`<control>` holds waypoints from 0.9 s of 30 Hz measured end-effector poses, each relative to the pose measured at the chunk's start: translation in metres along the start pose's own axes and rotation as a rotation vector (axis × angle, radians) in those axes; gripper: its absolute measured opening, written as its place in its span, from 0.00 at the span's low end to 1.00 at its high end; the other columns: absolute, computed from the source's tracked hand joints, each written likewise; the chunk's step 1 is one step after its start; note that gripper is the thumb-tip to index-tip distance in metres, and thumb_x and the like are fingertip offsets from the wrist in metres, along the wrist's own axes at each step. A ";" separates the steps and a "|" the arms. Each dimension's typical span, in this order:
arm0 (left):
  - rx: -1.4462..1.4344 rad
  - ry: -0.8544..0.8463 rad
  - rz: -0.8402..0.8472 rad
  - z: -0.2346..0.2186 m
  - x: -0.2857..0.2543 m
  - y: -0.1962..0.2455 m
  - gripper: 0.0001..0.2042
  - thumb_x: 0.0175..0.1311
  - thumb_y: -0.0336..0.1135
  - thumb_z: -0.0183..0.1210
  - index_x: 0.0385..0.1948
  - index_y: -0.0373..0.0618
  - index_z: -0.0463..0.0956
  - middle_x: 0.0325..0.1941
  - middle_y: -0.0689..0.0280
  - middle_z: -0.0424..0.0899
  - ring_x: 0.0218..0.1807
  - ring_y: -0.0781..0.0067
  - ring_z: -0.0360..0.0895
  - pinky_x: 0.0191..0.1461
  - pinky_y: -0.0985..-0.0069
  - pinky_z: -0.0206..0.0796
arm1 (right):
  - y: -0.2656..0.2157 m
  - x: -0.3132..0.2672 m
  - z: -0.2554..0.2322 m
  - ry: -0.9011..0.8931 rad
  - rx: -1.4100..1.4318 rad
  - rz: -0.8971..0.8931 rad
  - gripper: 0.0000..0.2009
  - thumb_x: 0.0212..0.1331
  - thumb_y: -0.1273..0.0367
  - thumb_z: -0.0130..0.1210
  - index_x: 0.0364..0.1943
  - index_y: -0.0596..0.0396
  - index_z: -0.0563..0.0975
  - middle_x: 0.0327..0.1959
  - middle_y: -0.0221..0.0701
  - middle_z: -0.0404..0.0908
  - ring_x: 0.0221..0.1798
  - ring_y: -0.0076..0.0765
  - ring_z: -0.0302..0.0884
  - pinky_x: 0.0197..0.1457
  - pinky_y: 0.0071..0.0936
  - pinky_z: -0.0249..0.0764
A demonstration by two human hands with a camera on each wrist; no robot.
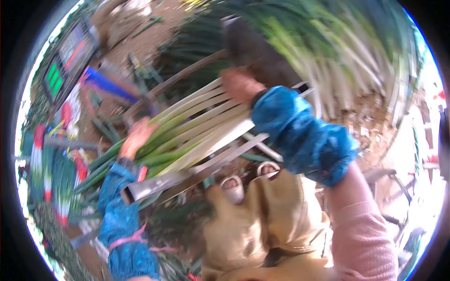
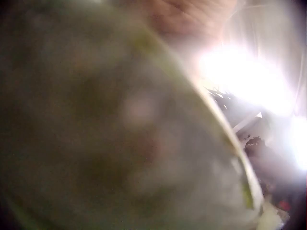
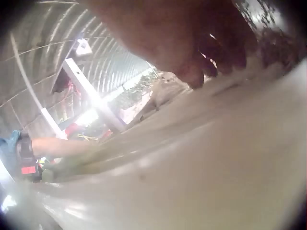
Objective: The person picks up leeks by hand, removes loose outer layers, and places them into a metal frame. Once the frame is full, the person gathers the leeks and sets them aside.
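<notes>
Long green onions (image 1: 187, 129) with white shafts and green leaves lie side by side across a metal frame (image 1: 164, 185) in the head view. My left hand (image 1: 137, 135) touches their green part on the far side; its fingers are blurred, and I cannot tell whether they curl round the stalks. At the white ends my right hand (image 1: 240, 85) holds the stalks. In the right wrist view the bent fingers (image 3: 192, 74) of that hand press on the pale shafts (image 3: 201, 139). A blurred green surface (image 2: 120, 120) fills most of the left wrist view.
A big pile of green onions (image 1: 328, 51) lies at the back right. Beside the frame stands a dark upright plate (image 1: 258, 49). A scale display (image 1: 54, 79) with green digits is at the upper left. Bundles bound with red tape (image 1: 40, 140) lie at the left.
</notes>
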State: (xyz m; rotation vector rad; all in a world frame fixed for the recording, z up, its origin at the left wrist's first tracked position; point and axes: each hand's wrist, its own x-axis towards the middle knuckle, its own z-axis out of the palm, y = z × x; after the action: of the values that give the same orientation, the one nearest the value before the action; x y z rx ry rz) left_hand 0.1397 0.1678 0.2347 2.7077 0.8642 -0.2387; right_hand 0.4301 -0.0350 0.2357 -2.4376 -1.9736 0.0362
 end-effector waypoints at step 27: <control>-0.459 0.685 -0.170 -0.094 -0.227 -0.014 0.19 0.68 0.39 0.44 0.53 0.32 0.66 0.51 0.60 0.73 0.51 0.70 0.70 0.54 0.77 0.61 | 0.277 -0.397 -0.084 0.681 -0.097 1.030 0.23 0.51 0.66 0.55 0.52 0.58 0.66 0.49 0.45 0.67 0.51 0.54 0.65 0.53 0.43 0.64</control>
State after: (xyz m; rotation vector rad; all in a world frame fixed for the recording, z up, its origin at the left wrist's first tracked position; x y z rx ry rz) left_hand -0.0454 0.0865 0.3750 2.2735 1.1462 0.8003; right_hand 0.6205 -0.4798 0.3206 -2.6838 -0.3909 -0.7597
